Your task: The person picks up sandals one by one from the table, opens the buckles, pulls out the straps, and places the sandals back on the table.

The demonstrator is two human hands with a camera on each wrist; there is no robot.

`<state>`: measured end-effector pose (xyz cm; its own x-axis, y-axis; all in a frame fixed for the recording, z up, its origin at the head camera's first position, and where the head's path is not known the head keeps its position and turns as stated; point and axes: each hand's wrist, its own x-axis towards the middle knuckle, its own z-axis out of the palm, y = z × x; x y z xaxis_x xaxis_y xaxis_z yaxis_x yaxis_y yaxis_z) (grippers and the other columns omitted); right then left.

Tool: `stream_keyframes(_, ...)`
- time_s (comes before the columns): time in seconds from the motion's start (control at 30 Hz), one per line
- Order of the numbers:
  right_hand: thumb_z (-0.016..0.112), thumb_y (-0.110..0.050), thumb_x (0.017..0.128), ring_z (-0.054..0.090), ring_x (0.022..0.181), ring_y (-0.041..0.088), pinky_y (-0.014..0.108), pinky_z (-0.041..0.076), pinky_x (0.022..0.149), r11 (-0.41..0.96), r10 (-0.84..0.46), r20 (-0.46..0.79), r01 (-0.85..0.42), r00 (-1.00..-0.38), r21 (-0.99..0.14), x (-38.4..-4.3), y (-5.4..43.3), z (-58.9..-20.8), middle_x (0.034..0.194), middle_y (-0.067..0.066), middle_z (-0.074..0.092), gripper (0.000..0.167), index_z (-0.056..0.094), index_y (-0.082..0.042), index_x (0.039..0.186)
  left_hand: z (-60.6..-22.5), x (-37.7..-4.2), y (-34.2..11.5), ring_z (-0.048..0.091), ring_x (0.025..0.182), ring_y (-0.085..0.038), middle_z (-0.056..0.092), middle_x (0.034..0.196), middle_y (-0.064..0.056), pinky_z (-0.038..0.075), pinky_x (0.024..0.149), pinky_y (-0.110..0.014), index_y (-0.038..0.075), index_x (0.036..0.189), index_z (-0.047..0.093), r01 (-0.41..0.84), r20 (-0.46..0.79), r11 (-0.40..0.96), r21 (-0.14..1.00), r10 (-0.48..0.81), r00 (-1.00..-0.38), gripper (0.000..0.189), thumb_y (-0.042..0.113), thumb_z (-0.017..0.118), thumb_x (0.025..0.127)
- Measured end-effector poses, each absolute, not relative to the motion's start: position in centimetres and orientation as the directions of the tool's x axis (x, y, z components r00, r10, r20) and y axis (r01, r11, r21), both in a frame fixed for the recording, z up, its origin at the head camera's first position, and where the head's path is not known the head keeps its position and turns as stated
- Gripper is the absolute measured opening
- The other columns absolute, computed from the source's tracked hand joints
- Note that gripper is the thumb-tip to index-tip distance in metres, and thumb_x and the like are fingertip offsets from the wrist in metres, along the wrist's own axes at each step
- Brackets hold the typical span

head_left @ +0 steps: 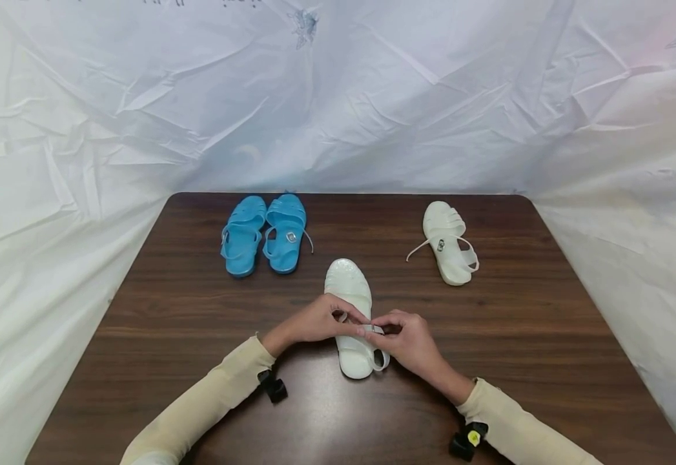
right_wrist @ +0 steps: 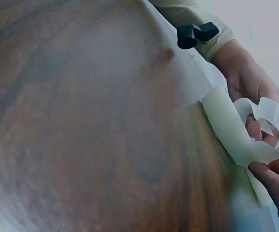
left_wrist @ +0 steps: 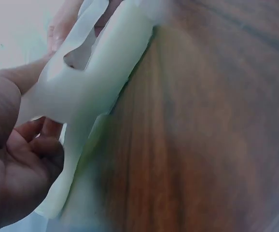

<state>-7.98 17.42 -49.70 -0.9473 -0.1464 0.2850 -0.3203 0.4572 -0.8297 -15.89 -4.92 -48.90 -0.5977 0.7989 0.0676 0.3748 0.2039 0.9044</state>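
A white sandal (head_left: pixel 346 278) lies on the table in front of me, its toe pointing away. From its left side my left hand (head_left: pixel 320 318) reaches over and pinches the sandal's strap between thumb and fingers. My right hand (head_left: pixel 413 342) pinches the same strap from the right, at the small metal buckle (head_left: pixel 374 329). Both hands' fingertips meet over the sandal's middle and partly hide the strap end. In the left wrist view the heel strap (left_wrist: pixel 57 96) stands up beside the sole. The right wrist view has the sole (right_wrist: pixel 226 123) along the fingers.
A second white sandal (head_left: pixel 445 242) with its strap undone lies at the back right. Two blue sandals, a left one (head_left: pixel 243 236) and a right one (head_left: pixel 285 232), stand side by side at the back left. White sheeting (head_left: pixel 338 97) hangs behind the brown table (head_left: pixel 198 400).
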Motion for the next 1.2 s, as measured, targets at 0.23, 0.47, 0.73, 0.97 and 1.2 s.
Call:
stream_keyframes(0.23, 0.089, -0.012, 0.08, 0.067, 0.074, 0.004, 0.022, 0.058, 0.066, 0.441, -0.149, 0.288, -0.324, -0.946, -0.837, -7.92, 17.48, -49.88, 0.083, -0.003, 0.073, 0.012, 0.081, -0.011, 0.089, -49.17, -15.94, -4.86, 0.065, 0.087, -0.004, 0.077, 0.101, 0.01, 0.052, 0.078, -0.022, 0.022, 0.107, 0.082, 0.369, 0.063, 0.204, 0.907, 0.8, -0.597, 0.014, 0.026, 0.077, 0.094)
stream_keyframes(0.47, 0.089, -0.007, 0.079, 0.066, 0.075, 0.004, 0.023, 0.058, 0.066, 0.435, -0.149, 0.254, -0.294, -0.956, -0.851, -7.78, 17.45, -49.72, 0.084, -0.002, 0.073, 0.014, 0.081, -0.01, 0.09, -49.11, -16.16, -5.14, 0.065, 0.087, -0.005, 0.078, 0.101, 0.01, 0.053, 0.078, -0.023, 0.021, 0.106, 0.082, 0.359, 0.056, 0.197, 0.912, 0.808, -0.586, 0.014, 0.025, 0.078, 0.093)
stream_keyframes(0.73, 0.088, -0.008, 0.081, 0.065, 0.075, 0.004, 0.023, 0.058, 0.067, 0.424, -0.15, 0.245, -0.286, -0.958, -0.859, -7.8, 17.44, -49.7, 0.083, -0.002, 0.073, 0.012, 0.081, -0.01, 0.09, -49.18, -16.39, -5.31, 0.061, 0.08, -0.005, 0.078, 0.096, 0.008, 0.051, 0.073, -0.022, 0.017, 0.104, 0.082, 0.344, 0.049, 0.199, 0.918, 0.802, -0.595, 0.013, 0.021, 0.079, 0.093)
stream_keyframes(0.97, 0.087, -0.008, 0.081, 0.069, 0.075, 0.006, 0.024, 0.059, 0.067, 0.437, -0.152, 0.223, -0.267, -0.963, -0.859, -7.7, 17.59, -49.58, 0.083, -0.001, 0.073, 0.011, 0.08, -0.008, 0.09, -49.71, -16.35, -5.48, 0.051, 0.07, -0.006, 0.07, 0.076, 0.006, 0.044, 0.065, -0.021, 0.017, 0.099, 0.083, 0.324, 0.049, 0.203, 0.924, 0.777, -0.628, 0.009, 0.019, 0.08, 0.091)
stream_keyframes(1.2, 0.086, -0.007, 0.082, 0.071, 0.076, 0.007, 0.024, 0.059, 0.068, 0.42, -0.148, 0.173, -0.22, -0.974, -0.881, -7.91, 17.72, -49.42, 0.084, 0.002, 0.074, 0.012, 0.08, -0.005, 0.091, -49.76, -16.18, -5.74, 0.062, 0.078, -0.009, 0.073, 0.085, 0.0, 0.05, 0.069, -0.023, 0.009, 0.1, 0.08, 0.277, 0.076, 0.168, 0.946, 0.717, -0.693, 0.01, 0.013, 0.079, 0.091)
